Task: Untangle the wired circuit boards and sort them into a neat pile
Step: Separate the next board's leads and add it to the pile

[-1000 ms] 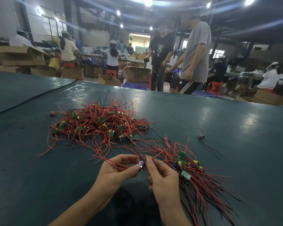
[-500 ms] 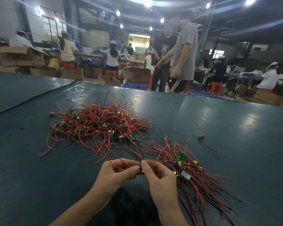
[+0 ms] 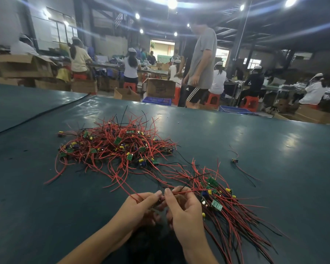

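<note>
A tangled heap of small green circuit boards with red and black wires (image 3: 118,147) lies mid-table. To its right front, a straighter pile of wired boards (image 3: 223,204) fans toward me. My left hand (image 3: 139,208) and my right hand (image 3: 183,210) meet near the table's front. Both pinch one wired board between thumbs and fingertips; the board itself is mostly hidden by my fingers. Its red wires (image 3: 191,190) run left toward the heap and right over the sorted pile.
A single stray wired part (image 3: 236,161) lies alone at the right. The dark green table (image 3: 274,141) stretches wide. Beyond its far edge a person in a grey shirt (image 3: 202,61) walks, with cardboard boxes (image 3: 160,88), stools and seated workers.
My hands have drawn closer together and lower, folding round the board so it is hidden. The person in grey has stepped left past the table edge.
</note>
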### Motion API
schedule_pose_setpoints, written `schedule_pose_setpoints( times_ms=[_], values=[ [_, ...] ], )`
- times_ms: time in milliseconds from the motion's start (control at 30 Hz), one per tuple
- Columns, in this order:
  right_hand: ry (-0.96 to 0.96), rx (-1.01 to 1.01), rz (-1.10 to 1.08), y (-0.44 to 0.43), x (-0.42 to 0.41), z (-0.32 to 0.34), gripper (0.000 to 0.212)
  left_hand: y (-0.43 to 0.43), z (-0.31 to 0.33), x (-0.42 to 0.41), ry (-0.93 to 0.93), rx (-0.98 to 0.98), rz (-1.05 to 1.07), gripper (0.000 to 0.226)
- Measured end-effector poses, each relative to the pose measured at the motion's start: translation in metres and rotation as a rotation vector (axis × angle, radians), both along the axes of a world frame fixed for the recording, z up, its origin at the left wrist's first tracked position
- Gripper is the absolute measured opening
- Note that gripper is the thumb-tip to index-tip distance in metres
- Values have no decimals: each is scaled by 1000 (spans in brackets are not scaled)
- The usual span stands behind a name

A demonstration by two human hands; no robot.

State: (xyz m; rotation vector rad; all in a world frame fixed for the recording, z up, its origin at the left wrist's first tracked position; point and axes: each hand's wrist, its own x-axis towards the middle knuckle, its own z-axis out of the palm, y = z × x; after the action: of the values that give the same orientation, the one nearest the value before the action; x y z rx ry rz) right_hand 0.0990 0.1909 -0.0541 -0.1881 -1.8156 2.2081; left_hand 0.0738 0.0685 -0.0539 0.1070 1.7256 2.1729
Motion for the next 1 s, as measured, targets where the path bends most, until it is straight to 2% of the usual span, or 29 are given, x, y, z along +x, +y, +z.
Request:
schedule_pose_setpoints(
  times_ms=[133,333,600,867,1000],
  values=[
    [20,86,-50,2,2,0,12,-3,-1,-2,16,-8,1,29],
    [11,166,46,0,6,6,23,-6,-2,-4,44,53,-8,25],
    [-154,-122,-57,2,0,5,21,-4,1,-8,71,122,70,29],
    [-99,-337,-265,41,-8,13,15,-19,14,-13,83,140,94,24],
    [-46,-317,-302,40,-7,15,18,-15,11,-11,79,148,92,27]
  ],
)
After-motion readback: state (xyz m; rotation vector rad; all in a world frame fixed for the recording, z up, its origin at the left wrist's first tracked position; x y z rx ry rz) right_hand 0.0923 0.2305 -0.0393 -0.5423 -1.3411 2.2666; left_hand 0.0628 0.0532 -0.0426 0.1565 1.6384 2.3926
